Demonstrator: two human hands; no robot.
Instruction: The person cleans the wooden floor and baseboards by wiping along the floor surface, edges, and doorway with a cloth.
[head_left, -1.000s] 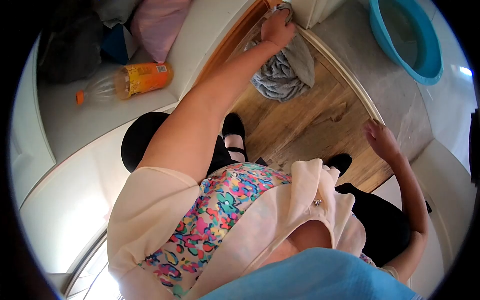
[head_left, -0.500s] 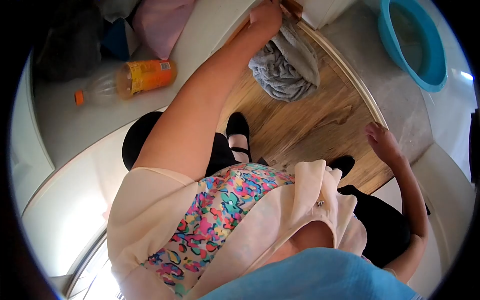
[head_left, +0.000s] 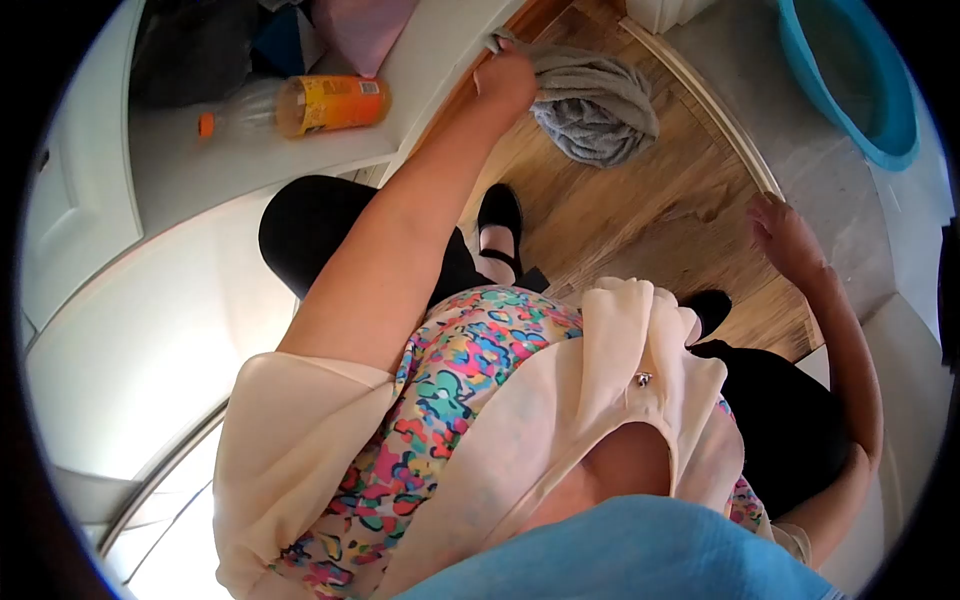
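Observation:
My left hand (head_left: 506, 82) is closed around one end of a grey plush cloth (head_left: 598, 112), near the cupboard's wooden edge. The rest of the cloth lies bunched and twisted on the wood-look floor (head_left: 640, 220), to the right of that hand. My right hand (head_left: 788, 238) is apart from the cloth, beside the pale threshold strip (head_left: 700, 98). Its fingers are loosely bent and somewhat apart, with nothing seen in them.
On the left, a plastic bottle with an orange label (head_left: 338, 103) lies on a white cupboard shelf (head_left: 285, 165), near dark and pink bags (head_left: 365, 35). A blue basin (head_left: 905, 150) holding liquid stands on the grey floor (head_left: 740, 85). My black shoes (head_left: 500, 222) rest on the wood-look floor.
The view has shifted. My left hand has come closer to me and leftward, drawing the cloth's end out. My right hand's fingers have loosened from a curl.

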